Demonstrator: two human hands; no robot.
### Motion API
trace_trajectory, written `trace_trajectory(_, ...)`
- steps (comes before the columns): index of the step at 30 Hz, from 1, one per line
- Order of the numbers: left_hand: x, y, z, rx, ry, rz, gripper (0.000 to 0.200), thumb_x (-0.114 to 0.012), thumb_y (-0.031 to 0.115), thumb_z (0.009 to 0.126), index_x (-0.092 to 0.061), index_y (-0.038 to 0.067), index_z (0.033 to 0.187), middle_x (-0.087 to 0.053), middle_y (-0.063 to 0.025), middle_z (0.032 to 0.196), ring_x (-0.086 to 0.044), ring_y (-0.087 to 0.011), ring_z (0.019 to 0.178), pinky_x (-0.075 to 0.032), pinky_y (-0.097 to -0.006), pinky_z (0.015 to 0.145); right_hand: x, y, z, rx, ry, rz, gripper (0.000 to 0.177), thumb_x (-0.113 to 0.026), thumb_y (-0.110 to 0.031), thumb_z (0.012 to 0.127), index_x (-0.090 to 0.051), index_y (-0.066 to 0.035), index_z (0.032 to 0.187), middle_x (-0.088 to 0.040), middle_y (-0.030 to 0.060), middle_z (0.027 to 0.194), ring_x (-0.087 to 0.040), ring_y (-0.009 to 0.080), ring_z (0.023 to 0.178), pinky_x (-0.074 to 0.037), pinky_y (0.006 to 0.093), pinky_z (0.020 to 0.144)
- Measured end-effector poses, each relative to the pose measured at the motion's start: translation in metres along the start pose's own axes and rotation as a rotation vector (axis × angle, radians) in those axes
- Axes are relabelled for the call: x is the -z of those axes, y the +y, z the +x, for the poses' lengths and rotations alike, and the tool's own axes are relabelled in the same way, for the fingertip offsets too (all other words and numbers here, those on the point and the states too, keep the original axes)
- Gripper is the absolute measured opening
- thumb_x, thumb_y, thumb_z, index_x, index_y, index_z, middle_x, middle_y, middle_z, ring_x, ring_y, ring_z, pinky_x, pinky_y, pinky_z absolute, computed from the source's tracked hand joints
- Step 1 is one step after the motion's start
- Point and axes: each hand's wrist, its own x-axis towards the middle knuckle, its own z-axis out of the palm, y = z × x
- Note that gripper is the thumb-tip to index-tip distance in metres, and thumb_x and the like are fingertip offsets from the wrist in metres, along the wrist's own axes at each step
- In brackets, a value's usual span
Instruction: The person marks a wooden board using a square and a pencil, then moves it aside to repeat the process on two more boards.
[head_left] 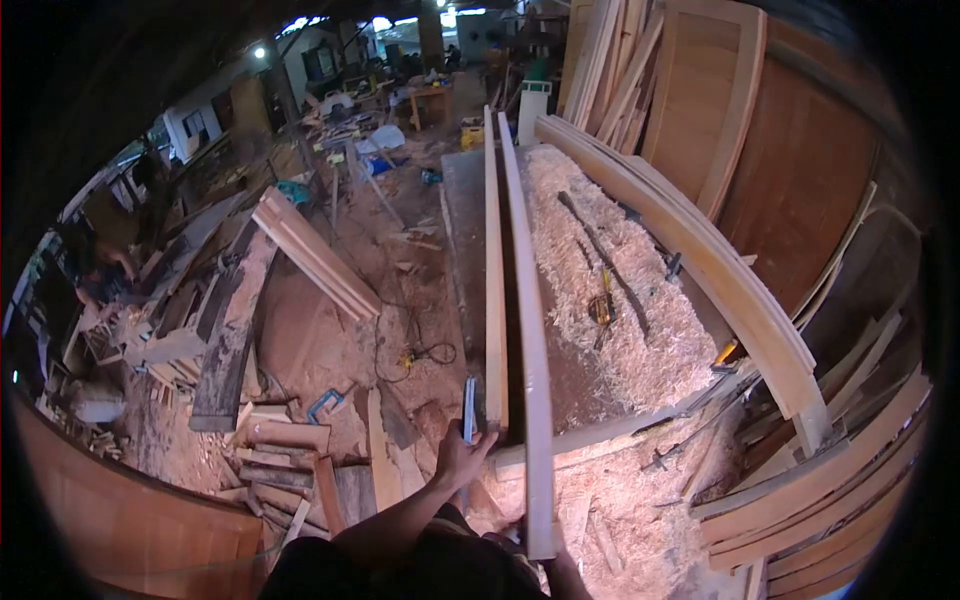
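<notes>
My left hand [462, 455] is closed around a narrow blue-grey metal strip [469, 405], possibly a square's blade, that points up. It is beside the near end of a long, pale wooden board [494, 290], with fingers reaching that end. Parallel to it on the right runs a second long wooden board [535, 400], its near end close to my body. My right hand [558, 552] grips this end from the right side; most of its fingers are hidden behind the wood. The far ends of both boards rest over a dark bench [468, 190].
Wood shavings [650, 340] cover the bench, with a yellow-and-black tool [601, 305] among them. Curved boards [700, 250] line its right edge. A blue clamp [324, 404], a cable [430, 353] and offcuts lie at left. Stacked curved pieces [820, 500] are at lower right.
</notes>
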Motion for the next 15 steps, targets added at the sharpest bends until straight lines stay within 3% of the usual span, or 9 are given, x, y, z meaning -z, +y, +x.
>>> trace_trajectory(2, -0.002, -0.012, -0.014, -0.08, 0.109, -0.142, 0.055, -0.081, 0.038, 0.087, -0.054, -0.003, 0.111, -0.072, -0.0183, 0.091, -0.073, -0.0304, 0.087, -0.057, -0.0398, 0.075, 0.082, -0.002, -0.005, -0.146, -0.251, 0.363, 0.055, -0.042, -0.051, 0.105, -0.06, -0.003, 0.126, -0.07, 0.0122, 0.096, -0.07, 0.0235, 0.08, -0.06, 0.0359, 0.065)
trace_trajectory(4, 0.011, -0.008, -0.023, -0.072, 0.086, -0.121, 0.056, -0.081, 0.038, 0.086, -0.054, -0.004, 0.112, -0.072, -0.0174, 0.09, -0.073, -0.0295, 0.086, -0.057, -0.039, 0.075, 0.04, -0.074, -0.061, 0.038, 0.029, 0.086, 0.054, -0.041, -0.043, 0.107, -0.056, 0.001, 0.132, -0.07, 0.014, 0.103, -0.071, 0.0235, 0.082, -0.061, 0.0385, 0.068)
trace_trajectory(6, 0.005, -0.019, -0.022, -0.168, 0.138, -0.101, 0.053, -0.081, 0.035, 0.088, -0.052, -0.003, 0.11, -0.068, -0.012, 0.082, -0.07, -0.0232, 0.077, -0.056, -0.0362, 0.069, -0.046, -0.136, -0.084, -0.051, 0.475, 0.015, 0.037, -0.051, -0.035, 0.105, -0.07, -0.004, 0.097, -0.065, 0.0046, 0.074, -0.061, 0.0158, 0.063, -0.052, 0.032, 0.054)
trace_trajectory(7, 0.023, 0.034, -0.028, 0.028, 0.076, -0.187, 0.051, -0.08, 0.036, 0.089, -0.053, -0.002, 0.108, -0.066, -0.0091, 0.078, -0.069, -0.0197, 0.073, -0.054, -0.0338, 0.061, -0.052, -0.139, -0.093, -0.075, 0.526, 0.038, 0.034, -0.052, -0.035, 0.105, -0.068, -0.005, 0.102, -0.064, 0.005, 0.08, -0.062, 0.0154, 0.065, -0.053, 0.0316, 0.055)
trace_trajectory(9, 0.007, 0.013, -0.001, -0.025, 0.071, -0.208, 0.051, -0.08, 0.04, 0.088, -0.056, 0.0, 0.109, -0.065, -0.008, 0.077, -0.067, -0.0206, 0.069, -0.052, -0.0352, 0.057, -0.025, -0.12, -0.107, -0.067, 0.402, 0.222, 0.031, -0.053, -0.034, 0.105, -0.064, -0.006, 0.111, -0.062, 0.0059, 0.093, -0.063, 0.0146, 0.069, -0.053, 0.0306, 0.057)
trace_trajectory(11, -0.012, -0.005, 0.03, -0.144, 0.182, -0.131, 0.071, -0.077, 0.052, 0.087, -0.052, -0.001, 0.127, -0.067, -0.0129, 0.079, -0.067, -0.0283, 0.068, -0.054, -0.0416, 0.062, 0.012, -0.099, -0.119, -0.084, 0.218, 0.601, 0.032, -0.055, -0.033, 0.104, -0.06, -0.007, 0.12, -0.06, 0.0067, 0.105, -0.063, 0.0137, 0.073, -0.054, 0.0297, 0.06)
trace_trajectory(12, 0.005, 0.019, 0.03, -0.022, 0.058, -0.182, 0.077, -0.075, 0.05, 0.089, -0.043, 0.0, 0.137, -0.068, -0.0152, 0.082, -0.068, -0.0297, 0.069, -0.054, -0.0423, 0.061, 0.029, -0.09, -0.126, -0.114, 0.137, 0.817, 0.033, -0.055, -0.033, 0.104, -0.058, -0.007, 0.125, -0.059, 0.0071, 0.111, -0.064, 0.0133, 0.075, -0.054, 0.0292, 0.061)
trace_trajectory(13, -0.009, 0.009, 0.044, -0.148, 0.178, -0.218, 0.072, -0.08, 0.048, 0.085, -0.048, 0.0, 0.129, -0.069, -0.016, 0.087, -0.07, -0.0271, 0.076, -0.056, -0.0408, 0.065, 0.043, -0.081, -0.134, -0.148, 0.075, 1.021, 0.036, -0.056, -0.032, 0.104, -0.056, -0.008, 0.129, -0.059, 0.0075, 0.117, -0.064, 0.0129, 0.077, -0.055, 0.0287, 0.062)
trace_trajectory(15, -0.005, 0.017, 0.051, -0.155, 0.097, -0.154, 0.079, -0.081, 0.044, 0.086, -0.041, -0.001, 0.138, -0.069, -0.0177, 0.093, -0.071, -0.0291, 0.081, -0.057, -0.04, 0.069, 0.067, -0.067, -0.146, -0.213, -0.035, 1.316, 0.043, -0.058, -0.032, 0.103, -0.053, -0.009, 0.139, -0.057, 0.0083, 0.13, -0.065, 0.0121, 0.081, -0.055, 0.0278, 0.064)
